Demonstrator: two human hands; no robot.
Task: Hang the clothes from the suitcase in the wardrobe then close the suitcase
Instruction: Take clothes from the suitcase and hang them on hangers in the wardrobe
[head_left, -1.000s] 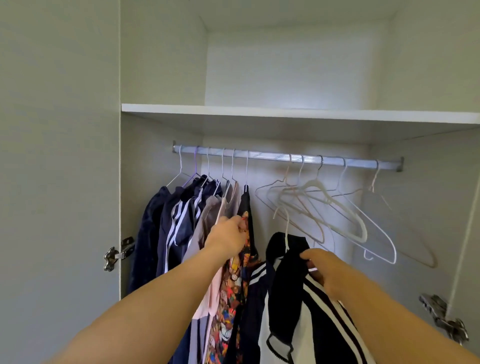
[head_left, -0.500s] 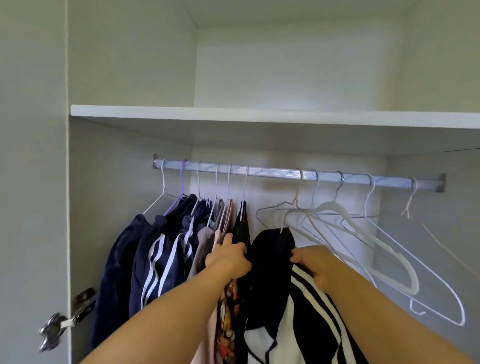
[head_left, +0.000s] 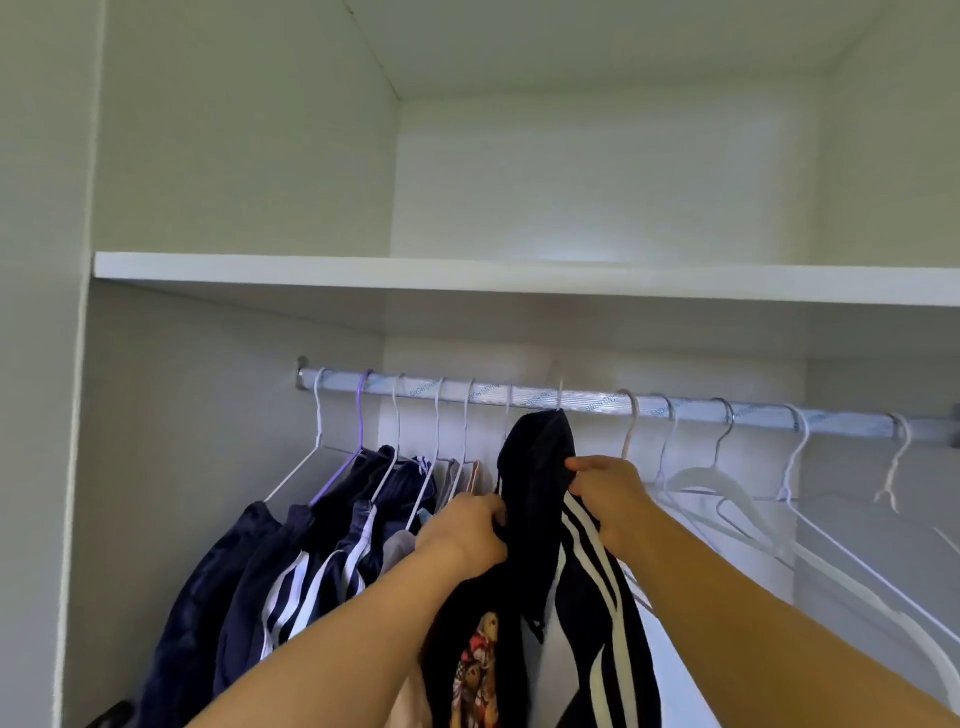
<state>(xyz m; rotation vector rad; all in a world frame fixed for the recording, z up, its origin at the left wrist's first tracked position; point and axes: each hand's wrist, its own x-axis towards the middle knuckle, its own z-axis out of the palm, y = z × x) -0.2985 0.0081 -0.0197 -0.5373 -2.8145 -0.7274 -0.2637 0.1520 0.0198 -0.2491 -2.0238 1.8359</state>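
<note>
A black striped jacket (head_left: 540, 467) is held up at the rail's (head_left: 587, 402) middle. It is gripped by the left hand (head_left: 465, 535) and the right hand (head_left: 610, 493).

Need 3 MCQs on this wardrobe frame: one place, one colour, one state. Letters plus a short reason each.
1. Where do the bare hangers hang on the rail?
A. left end
B. right part
C. on the shelf

2. What colour is the second hanger hook from the left?
A. purple
B. red
C. green

3. What is the right hand doing?
A. hanging free
B. gripping the black striped jacket
C. holding the rail

Answers:
1 B, the clothes fill the left part and the bare hangers lie right of the jacket.
2 A, the purple hanger stands out among white ones.
3 B, its fingers pinch the jacket's collar area.
</note>
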